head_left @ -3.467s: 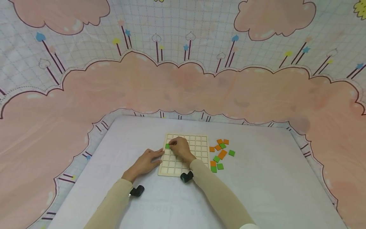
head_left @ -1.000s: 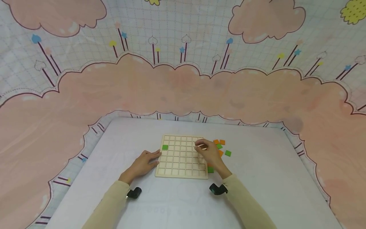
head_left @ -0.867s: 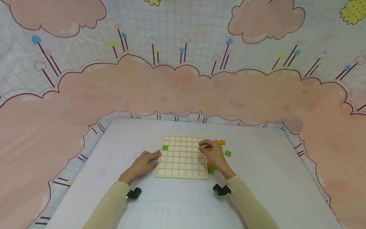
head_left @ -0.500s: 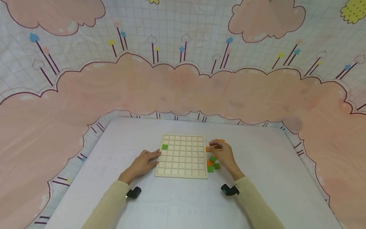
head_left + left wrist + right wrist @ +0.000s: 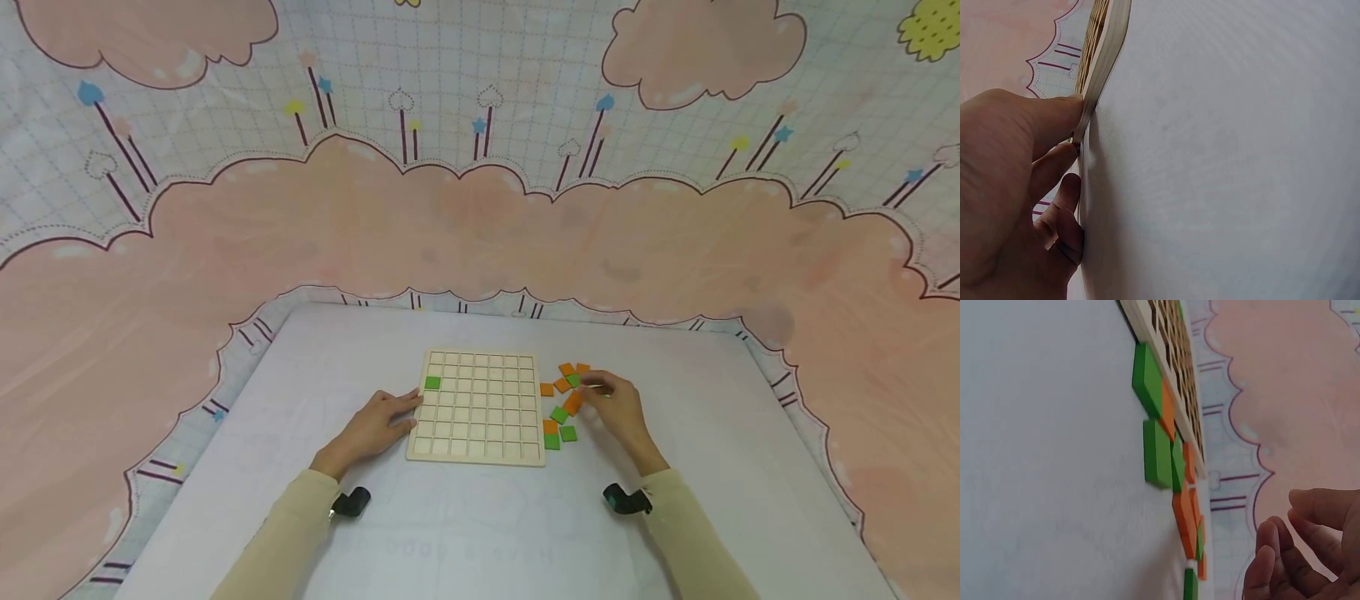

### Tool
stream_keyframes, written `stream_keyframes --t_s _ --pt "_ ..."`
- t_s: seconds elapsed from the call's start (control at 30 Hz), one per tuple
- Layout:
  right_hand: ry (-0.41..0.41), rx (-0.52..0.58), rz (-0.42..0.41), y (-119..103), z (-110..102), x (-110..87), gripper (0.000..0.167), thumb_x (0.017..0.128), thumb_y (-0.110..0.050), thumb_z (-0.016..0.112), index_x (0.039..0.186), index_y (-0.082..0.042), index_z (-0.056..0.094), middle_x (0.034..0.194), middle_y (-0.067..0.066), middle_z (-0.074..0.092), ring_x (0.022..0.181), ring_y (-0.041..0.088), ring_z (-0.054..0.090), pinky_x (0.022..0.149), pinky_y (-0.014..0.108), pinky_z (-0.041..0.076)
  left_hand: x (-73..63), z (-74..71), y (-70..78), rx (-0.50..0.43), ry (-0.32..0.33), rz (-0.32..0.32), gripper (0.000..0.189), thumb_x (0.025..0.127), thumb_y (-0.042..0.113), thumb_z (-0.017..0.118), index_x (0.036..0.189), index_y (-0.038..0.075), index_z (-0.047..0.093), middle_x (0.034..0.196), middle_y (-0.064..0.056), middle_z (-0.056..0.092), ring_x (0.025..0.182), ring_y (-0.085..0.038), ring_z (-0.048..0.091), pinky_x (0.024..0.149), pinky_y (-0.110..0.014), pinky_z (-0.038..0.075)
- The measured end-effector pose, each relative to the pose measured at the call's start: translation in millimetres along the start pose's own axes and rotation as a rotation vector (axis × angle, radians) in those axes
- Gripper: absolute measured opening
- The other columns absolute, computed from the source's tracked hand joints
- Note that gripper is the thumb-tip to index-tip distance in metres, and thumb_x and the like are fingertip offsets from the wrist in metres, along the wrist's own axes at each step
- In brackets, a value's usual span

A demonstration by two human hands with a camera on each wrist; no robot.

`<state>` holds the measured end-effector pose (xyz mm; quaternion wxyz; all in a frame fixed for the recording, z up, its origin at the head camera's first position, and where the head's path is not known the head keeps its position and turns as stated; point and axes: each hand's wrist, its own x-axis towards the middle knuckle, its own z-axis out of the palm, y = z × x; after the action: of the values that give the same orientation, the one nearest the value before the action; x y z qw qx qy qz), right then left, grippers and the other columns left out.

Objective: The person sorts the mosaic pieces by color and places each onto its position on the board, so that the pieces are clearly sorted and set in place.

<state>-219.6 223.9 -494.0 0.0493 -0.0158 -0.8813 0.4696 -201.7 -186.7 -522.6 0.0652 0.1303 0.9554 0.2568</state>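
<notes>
Spread left hand (image 5: 372, 423) touches one board (image 5: 480, 408); parted right hand (image 5: 618, 412) half-hides one of six green tiles (image 5: 1190, 585) in head view only.

A recording corner is suggested, though the kind of building cannot be told: a white tabletop (image 5: 480, 521) is backed and flanked by sheeting (image 5: 480, 229) printed with pink clouds (image 5: 705, 54) and blue stars (image 5: 325, 84), and black wrist cameras (image 5: 352, 503) are worn.
</notes>
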Motion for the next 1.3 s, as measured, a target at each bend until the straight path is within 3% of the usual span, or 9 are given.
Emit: stream_keyframes --t_s 0.37,0.6,0.8,1.3 --pt "-0.017 -0.065 0.087 20 -18 5.5 0.029 0.092 -0.018 0.068 0.119 -0.006 0.068 0.12 0.017 0.068 0.103 0.03 0.065 0.067 0.023 0.052 -0.2 -0.7 -0.3 0.01 -0.001 0.004 0.048 0.096 0.028 0.063 0.142 0.02 0.053 0.156 0.006 0.04 0.103 -0.013 0.046 0.083 -0.034 0.044" --pt "-0.055 -0.089 0.138 35 -24 8.5 0.031 0.094 -0.019 0.065 0.121 -0.005 0.067 0.124 0.018 0.066 0.106 0.031 0.064 0.074 0.027 0.051 0.4 -1.7 1.6 0.008 -0.017 0.0 0.047 0.097 0.026 0.061 0.143 0.019 0.052 0.157 0.006 0.039 0.106 -0.015 0.047 0.086 -0.036 0.045" --pt "-0.055 -0.121 0.142 38 -25 10.4 0.031 0.093 -0.018 0.065 0.12 -0.003 0.068 0.122 0.02 0.067 0.107 0.033 0.063 0.083 0.036 0.053 -0.4 -1.8 2.0 0.005 -0.029 -0.013 0.055 0.094 0.034 0.066 0.144 0.02 0.051 0.158 0.006 0.038 0.108 -0.015 0.046 0.09 -0.041 0.046" --pt "-0.104 -0.189 0.183 45 -22 14.1 0.035 0.091 -0.019 0.065 0.122 -0.004 0.068 0.123 0.018 0.066 0.109 0.032 0.057 0.089 0.044 0.047 1.9 -2.9 4.9 -0.002 -0.055 -0.02 0.056 0.095 0.033 0.065 0.146 0.018 0.047 0.159 0.005 0.035 0.113 -0.017 0.046 0.095 -0.046 0.046"
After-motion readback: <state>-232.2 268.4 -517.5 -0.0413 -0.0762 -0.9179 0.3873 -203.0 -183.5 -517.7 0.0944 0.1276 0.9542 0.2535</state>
